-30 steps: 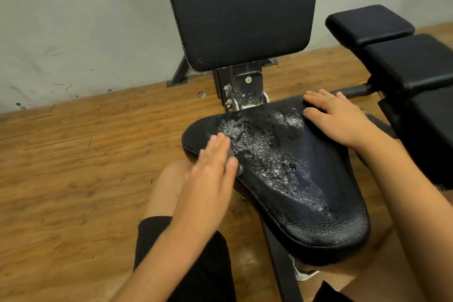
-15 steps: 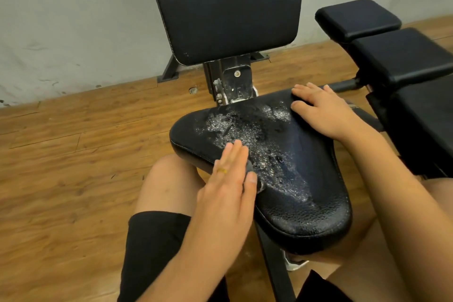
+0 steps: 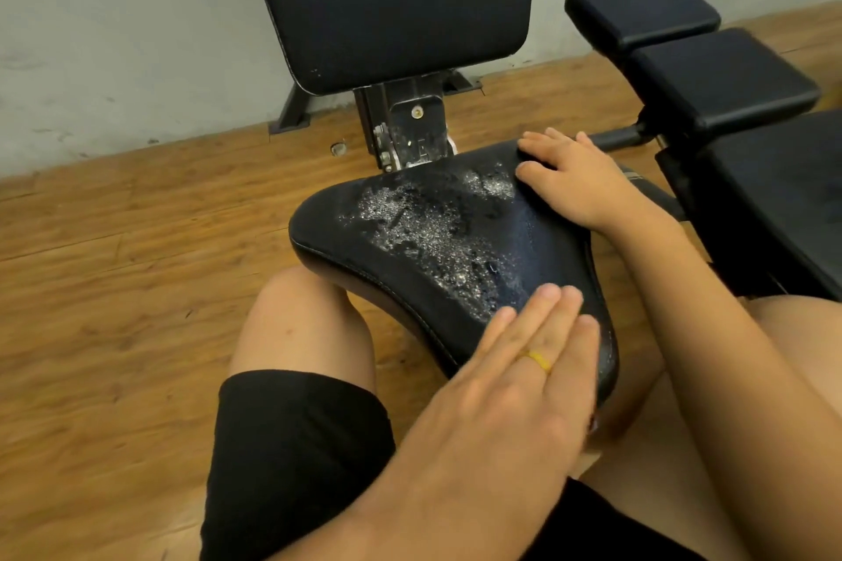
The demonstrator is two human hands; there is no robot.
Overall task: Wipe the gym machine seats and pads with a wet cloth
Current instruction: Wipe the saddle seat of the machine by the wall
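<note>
A black padded seat [image 3: 364, 251] fills the middle of the view, with a patch of foamy wet droplets [image 3: 423, 228] across its top. My left hand [image 3: 515, 378], fingers straight and together with a yellow ring, lies flat over the seat's near end. My right hand [image 3: 574, 182] rests flat on the seat's far right corner, fingers spread. Behind the seat stands the black back pad [image 3: 392, 0] on its metal bracket [image 3: 410, 128]. No cloth is in view.
A second machine's black pads [image 3: 720, 73] stand close on the right, beside my right arm. My knees in black shorts [image 3: 296, 446] sit under and beside the seat. Wooden floor [image 3: 114, 287] spreads to the left, with a grey wall [image 3: 114, 27] behind.
My left hand has slid from the seat's left edge toward its near end, rightward across the wet patch. My right hand has stayed on the far right corner.
</note>
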